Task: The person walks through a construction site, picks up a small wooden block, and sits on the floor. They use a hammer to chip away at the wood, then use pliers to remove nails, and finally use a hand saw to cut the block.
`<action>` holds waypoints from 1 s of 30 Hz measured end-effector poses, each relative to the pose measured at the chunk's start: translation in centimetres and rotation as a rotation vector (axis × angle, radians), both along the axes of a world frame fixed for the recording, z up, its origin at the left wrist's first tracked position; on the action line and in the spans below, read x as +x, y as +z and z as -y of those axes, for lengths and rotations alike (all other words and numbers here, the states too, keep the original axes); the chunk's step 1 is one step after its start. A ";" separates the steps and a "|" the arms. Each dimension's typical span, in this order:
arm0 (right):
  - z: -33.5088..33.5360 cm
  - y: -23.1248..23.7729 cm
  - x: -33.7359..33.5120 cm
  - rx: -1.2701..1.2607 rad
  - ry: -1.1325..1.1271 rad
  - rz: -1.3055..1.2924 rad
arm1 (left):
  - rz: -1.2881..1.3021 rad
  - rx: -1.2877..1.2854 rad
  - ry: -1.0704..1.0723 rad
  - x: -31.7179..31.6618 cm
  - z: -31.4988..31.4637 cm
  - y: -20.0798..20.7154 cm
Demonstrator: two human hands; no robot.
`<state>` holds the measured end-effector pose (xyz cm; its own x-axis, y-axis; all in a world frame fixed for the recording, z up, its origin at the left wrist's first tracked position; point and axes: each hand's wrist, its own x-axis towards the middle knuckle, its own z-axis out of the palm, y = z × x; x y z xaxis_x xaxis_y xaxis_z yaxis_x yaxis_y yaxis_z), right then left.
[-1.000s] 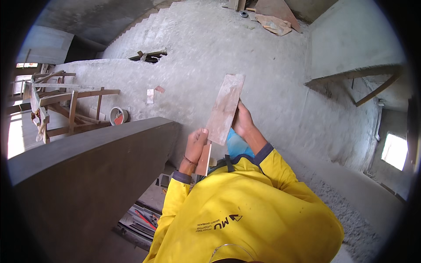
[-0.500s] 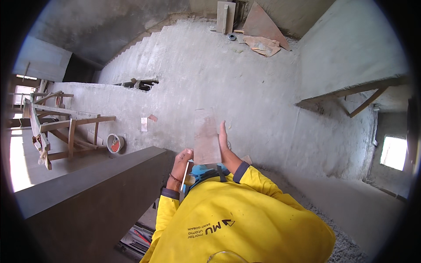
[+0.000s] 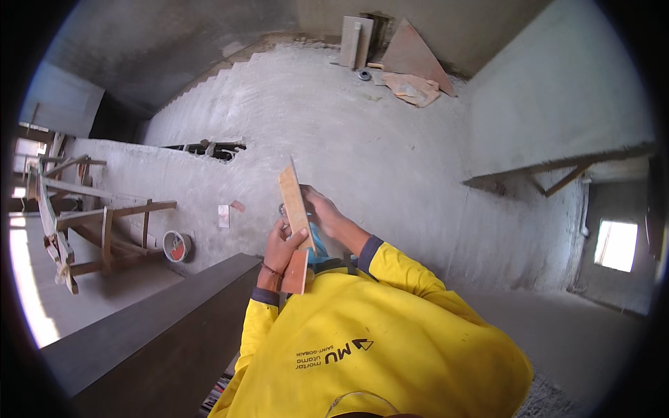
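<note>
A long tan tile piece (image 3: 294, 202) stands tilted between my hands, one narrow edge toward me. My left hand (image 3: 279, 251) is closed, its thumb pressed on the tile's lower part. The same hand also keeps a smaller reddish-brown tile piece (image 3: 295, 272) against its palm, close to my yellow shirt. My right hand (image 3: 326, 210) wraps the tile's right side, with its fingertips partly hidden behind it. Something blue (image 3: 317, 244) shows between my hands and my waist.
A low wall (image 3: 153, 317) runs at lower left. Beyond it stand a wooden trestle (image 3: 108, 230) and a white bucket (image 3: 176, 246). Two tile scraps (image 3: 224, 216) lie on the grey floor. Boards and a triangular slab (image 3: 417, 57) lean at the far wall. A hole (image 3: 226, 150) breaks the floor's left side.
The long tile has turned from its flat grey face to a tilted tan side. My right hand has gone from stretched flat to wrapped round it. The smaller piece now shows its reddish face.
</note>
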<state>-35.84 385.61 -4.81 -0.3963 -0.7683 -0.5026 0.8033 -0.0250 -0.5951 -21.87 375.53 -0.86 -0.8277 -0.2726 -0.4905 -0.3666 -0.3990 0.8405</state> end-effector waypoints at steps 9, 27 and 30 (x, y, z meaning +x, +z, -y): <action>14.3 1.6 -6.3 0.079 0.096 -0.345 | 0.074 -0.668 0.001 -4.6 14.2 1.7; 43.9 5.1 -2.3 -0.161 0.769 -1.125 | 0.304 -0.500 0.658 0.5 37.1 3.0; 50.8 4.8 -4.0 -0.189 0.780 -1.161 | 0.338 -0.651 0.627 -1.3 43.7 3.4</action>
